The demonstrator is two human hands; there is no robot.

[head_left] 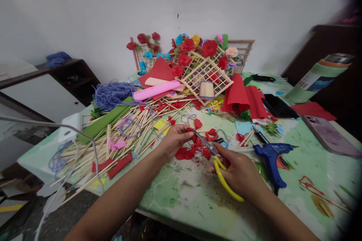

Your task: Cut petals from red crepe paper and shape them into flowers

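- Right hand (240,175), closed around the yellow-handled scissors (217,162), blades angled toward 10 o'clock.
- Left hand (174,139), fingers pinched together on a small red paper piece (195,135) at the blade tips.
- Red petal scraps (186,153) just below the left hand, at 6 o'clock from the cut.
- Blue glue gun (271,154) at 3 o'clock, near the right wrist; wooden sticks (118,139) piled at 9 o'clock; flower lattice frames (203,71) at 12 o'clock on the table (183,192).
- Likely risks: fingertips nicked, being so close to the blades; a crooked cut if the thin paper slips; glue gun knocked by the right forearm.
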